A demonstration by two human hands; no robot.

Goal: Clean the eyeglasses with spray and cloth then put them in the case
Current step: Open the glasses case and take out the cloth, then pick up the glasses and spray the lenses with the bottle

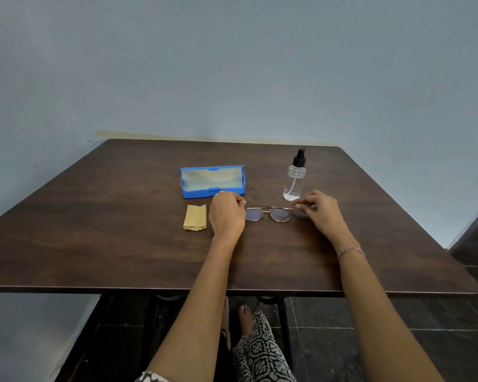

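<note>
spray bottle near the right, blue case behind — bare table front

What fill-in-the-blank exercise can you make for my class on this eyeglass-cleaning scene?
1. The blue case lies ____ on the table.
2. The spray bottle stands nearer the ____ hand.
3. The left hand and the right hand both hold the ____.
Missing words: open; right; eyeglasses.
</note>
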